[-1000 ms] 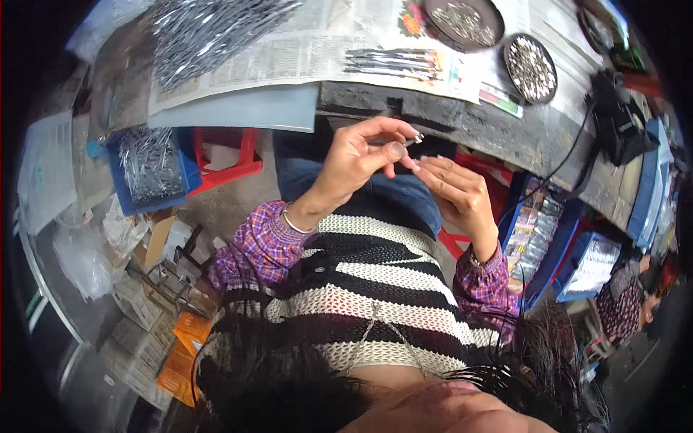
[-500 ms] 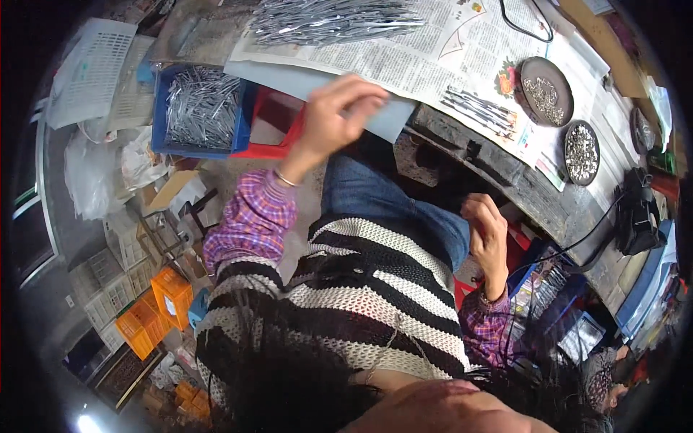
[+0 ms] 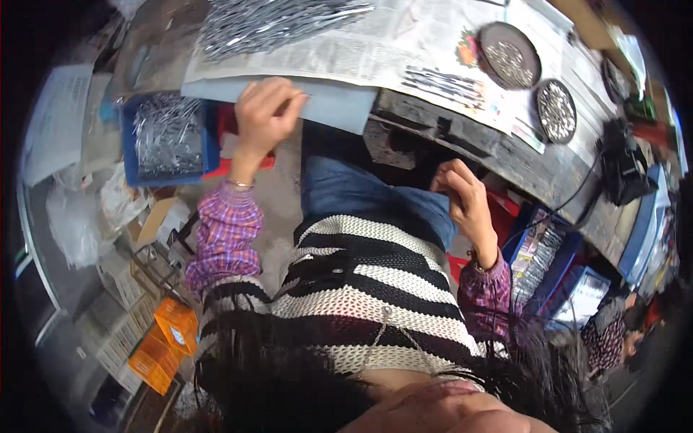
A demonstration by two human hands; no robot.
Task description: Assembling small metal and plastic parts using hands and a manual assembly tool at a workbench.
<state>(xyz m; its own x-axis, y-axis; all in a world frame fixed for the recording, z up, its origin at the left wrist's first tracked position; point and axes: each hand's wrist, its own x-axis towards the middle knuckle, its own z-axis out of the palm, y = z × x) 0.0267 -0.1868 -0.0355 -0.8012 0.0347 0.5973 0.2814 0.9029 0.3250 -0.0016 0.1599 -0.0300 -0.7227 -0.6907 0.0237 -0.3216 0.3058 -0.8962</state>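
My left hand (image 3: 268, 114) is over the blue-grey sheet (image 3: 339, 105) along the table's front edge. Its fingers are curled and the thumb lies close to them; whatever is between them is too small to make out. Lower down at the right, my right hand (image 3: 463, 193) is raised over my jeans, fingers bent together in a pinch with their tips turned away. On the newspaper (image 3: 390, 54) lie a heap of slender grey metal strips (image 3: 267, 27) and a small row of similar dark strips (image 3: 444, 86).
Two dark round dishes hold small silvery parts, one dish (image 3: 535, 54) farther back and another (image 3: 574, 115) nearer. A blue bin (image 3: 130, 148) of metal pieces stands left of the table. A second blue bin (image 3: 574, 249) is at right, near orange crates' opposite side. A black cable (image 3: 588, 184) crosses the edge.
The whole view has shifted, with the table sliding left and up in it. My left hand has moved left along the sheet toward the blue bin. My right hand stays in its pinch.
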